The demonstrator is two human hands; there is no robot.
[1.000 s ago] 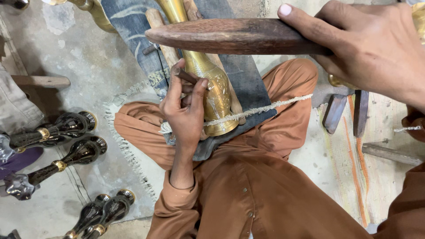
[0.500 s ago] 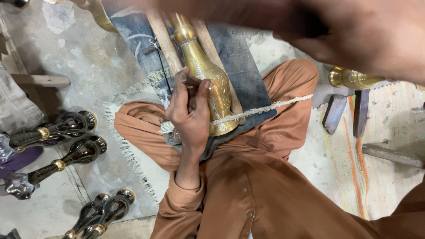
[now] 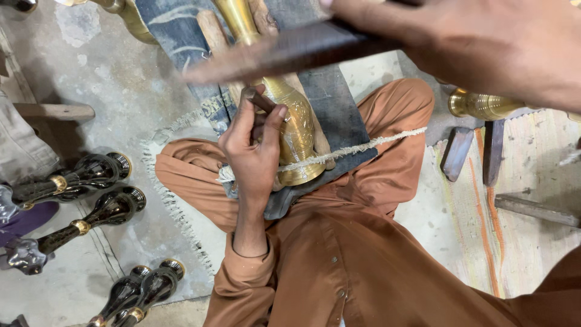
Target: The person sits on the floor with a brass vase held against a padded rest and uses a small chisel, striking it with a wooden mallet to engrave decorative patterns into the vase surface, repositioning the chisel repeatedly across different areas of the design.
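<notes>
A brass vase (image 3: 296, 124) lies lengthwise on a denim cloth (image 3: 339, 115) across my lap, tied down by a white rope (image 3: 363, 146). My left hand (image 3: 251, 148) pinches a small metal chisel (image 3: 261, 101) with its tip against the vase's engraved body. My right hand (image 3: 484, 42) is raised close to the camera and grips a dark wooden mallet stick (image 3: 290, 54), which is blurred and crosses above the vase's neck.
Several dark vases with brass bands (image 3: 78, 178) lie on the concrete floor at the left. Another brass vase (image 3: 484, 104) rests at the right beside metal tools (image 3: 478, 148) on a striped mat (image 3: 532, 175). A wooden piece (image 3: 54, 111) lies at the left.
My right hand has swung the wooden mallet up out of view and back down over the vase's neck. My left hand stays on the chisel against the vase.
</notes>
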